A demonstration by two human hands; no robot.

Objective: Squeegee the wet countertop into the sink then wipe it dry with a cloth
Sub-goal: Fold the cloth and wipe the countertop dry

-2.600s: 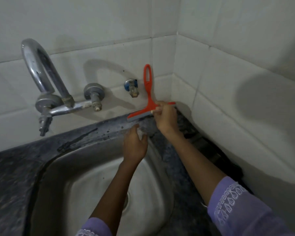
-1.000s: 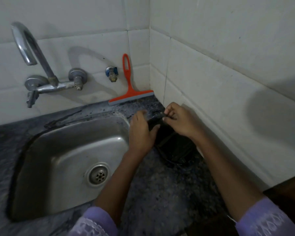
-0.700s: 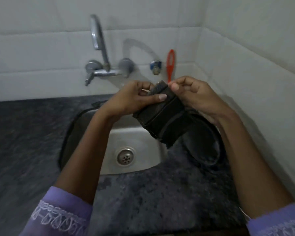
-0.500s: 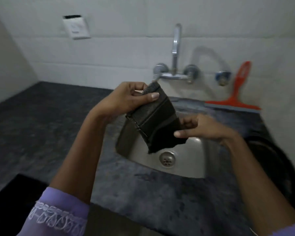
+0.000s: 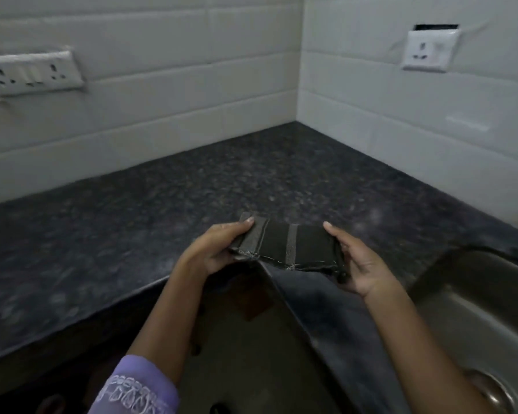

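Note:
A folded dark cloth (image 5: 284, 245) with pale stripes is stretched flat between both hands, just above the inner corner of the dark speckled countertop (image 5: 251, 180). My left hand (image 5: 216, 249) pinches its left end, thumb on top. My right hand (image 5: 362, 264) grips its right end. The steel sink (image 5: 473, 297) shows at the lower right, partly behind my right forearm. The squeegee is out of view.
White tiled walls meet at a corner behind the L-shaped counter. A socket strip (image 5: 27, 73) is on the left wall and a single socket (image 5: 428, 50) on the right wall. The counter's front edge (image 5: 72, 321) drops to a dark floor below.
The orange squeegee was left leaning against the wall by the tap. Both hands picked up the dark cloth, and the view swung left from the sink to the counter corner.

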